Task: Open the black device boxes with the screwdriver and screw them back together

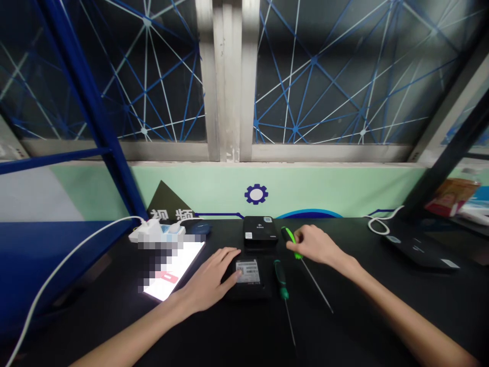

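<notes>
Black tabletop (382, 306): matt, smooth, with a faint sheen where light falls.
Small black plastic box (252, 291) under the left hand (208, 285): matt casing with a grey paper label (247, 271), slightly shiny.
Second black plastic box (260, 230): satin top, small stickers.
Lime-green and black screwdriver (292, 239) in the right hand (315, 245) — smooth plastic handle, thin bare-metal shaft.
Dark green screwdriver (281, 283): plastic handle, dull metal shaft.
White power strip (153, 232) and white cable (57, 270): smooth plastic.
Lit tablet (171, 275) — glossy glass face.
Grey window frame (225, 76): painted metal, scuffed.
</notes>
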Tool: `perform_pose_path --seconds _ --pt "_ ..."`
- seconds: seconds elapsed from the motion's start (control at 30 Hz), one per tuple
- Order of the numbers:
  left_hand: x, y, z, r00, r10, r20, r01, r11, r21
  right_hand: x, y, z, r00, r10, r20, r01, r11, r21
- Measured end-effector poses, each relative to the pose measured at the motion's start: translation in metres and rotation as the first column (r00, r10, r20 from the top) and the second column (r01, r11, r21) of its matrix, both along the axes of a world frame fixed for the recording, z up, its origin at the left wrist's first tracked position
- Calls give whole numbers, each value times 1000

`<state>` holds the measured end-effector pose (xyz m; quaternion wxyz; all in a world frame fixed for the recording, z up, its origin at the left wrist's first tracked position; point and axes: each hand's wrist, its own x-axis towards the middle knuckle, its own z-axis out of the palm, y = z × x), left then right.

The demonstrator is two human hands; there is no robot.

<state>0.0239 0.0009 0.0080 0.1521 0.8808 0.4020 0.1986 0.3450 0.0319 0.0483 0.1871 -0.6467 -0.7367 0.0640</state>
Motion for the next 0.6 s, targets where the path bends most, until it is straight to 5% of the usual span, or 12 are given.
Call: perform_pose_path --seconds 0.1,0.2,0.37,0.6 --pt "0 0 0 1000 4 13 -4 1000 -14 1 0 6 944 87 -319 -37 986 160" --pt "1 2 -3 999 17 47 -16 1000 -14 -4 -2 1 732 217 -646 -21 955 297" --pt "3 4 -7 995 69 71 -70 997 11 -23 -6 -18 443 377 -814 -18 911 412" --pt "4 5 -8 996 75 54 -76 997 20 -38 -16 -34 458 431 -778 -171 901 398"
